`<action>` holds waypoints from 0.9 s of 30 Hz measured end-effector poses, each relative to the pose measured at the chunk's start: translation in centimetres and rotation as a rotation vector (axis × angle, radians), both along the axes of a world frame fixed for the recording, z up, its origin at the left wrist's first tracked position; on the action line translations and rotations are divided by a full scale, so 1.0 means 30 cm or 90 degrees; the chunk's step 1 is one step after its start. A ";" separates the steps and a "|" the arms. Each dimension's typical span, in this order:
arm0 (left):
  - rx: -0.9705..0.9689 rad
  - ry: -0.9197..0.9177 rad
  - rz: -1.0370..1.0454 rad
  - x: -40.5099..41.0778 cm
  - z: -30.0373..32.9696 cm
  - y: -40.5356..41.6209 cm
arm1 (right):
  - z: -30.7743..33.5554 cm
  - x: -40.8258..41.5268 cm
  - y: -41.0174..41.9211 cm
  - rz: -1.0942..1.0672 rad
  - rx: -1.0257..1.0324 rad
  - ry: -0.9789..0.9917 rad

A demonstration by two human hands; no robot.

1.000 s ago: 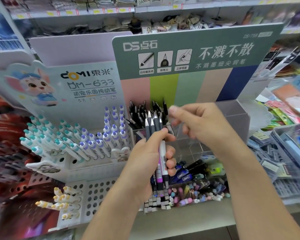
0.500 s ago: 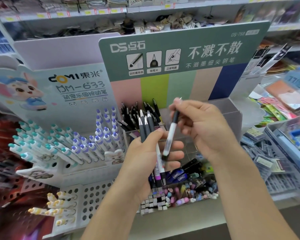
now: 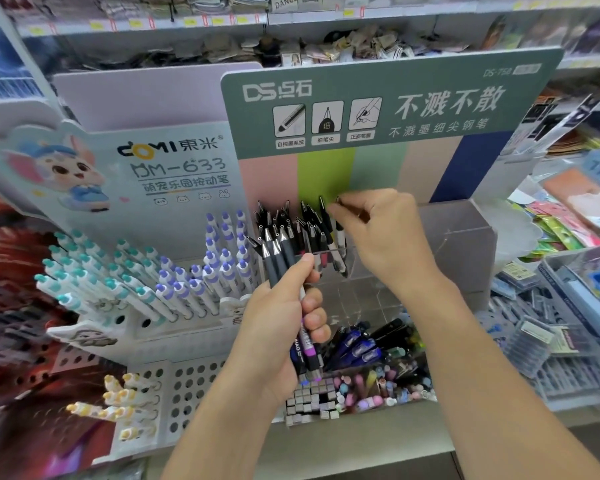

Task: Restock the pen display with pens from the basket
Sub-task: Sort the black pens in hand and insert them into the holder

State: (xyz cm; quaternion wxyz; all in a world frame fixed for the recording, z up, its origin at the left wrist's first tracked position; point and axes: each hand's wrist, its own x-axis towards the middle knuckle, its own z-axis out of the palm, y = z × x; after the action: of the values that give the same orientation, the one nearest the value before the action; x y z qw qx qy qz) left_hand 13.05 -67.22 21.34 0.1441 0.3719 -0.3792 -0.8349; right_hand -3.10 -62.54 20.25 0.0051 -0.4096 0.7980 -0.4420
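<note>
My left hand [image 3: 284,327] grips a bundle of three pens [image 3: 280,258] with grey tops and white barrels, held upright in front of the display. My right hand [image 3: 378,237] pinches the top of one black-and-white pen [image 3: 340,244] and holds it down into the clear acrylic pen display [image 3: 458,237], right of the black pens [image 3: 284,220] standing in its left compartment. The display's right compartments look bare. No basket is in view.
A white rack of teal and purple pens [image 3: 146,275] stands to the left, with yellow-tipped pens [image 3: 118,400] below it. Under the acrylic display lie blue pens and pastel erasers [image 3: 368,372]. A green DS sign [image 3: 395,105] rises behind. Packaged goods crowd the right shelf [image 3: 568,306].
My right hand drew one pen out of the bundle in my left hand, then carried it up and back into the acrylic display. My left hand stayed put with the remaining pens.
</note>
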 end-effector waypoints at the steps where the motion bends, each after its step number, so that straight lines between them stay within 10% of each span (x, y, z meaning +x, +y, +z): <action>1: 0.002 0.001 0.002 0.003 0.000 -0.001 | -0.008 0.000 -0.004 -0.006 0.042 0.007; 18: -0.008 0.054 -0.078 -0.010 0.040 0.012 | 0.056 0.001 0.066 -0.055 -0.081 -0.215; 27: -0.093 0.009 -0.154 -0.057 0.031 0.029 | 0.057 0.110 0.129 0.071 -0.048 -0.611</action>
State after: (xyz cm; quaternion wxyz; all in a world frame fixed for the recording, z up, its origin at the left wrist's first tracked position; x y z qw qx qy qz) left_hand 11.35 -66.36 22.28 0.0720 0.3057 -0.4802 -0.8190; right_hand 0.20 -58.65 21.97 0.3817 -0.2013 0.6657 -0.6088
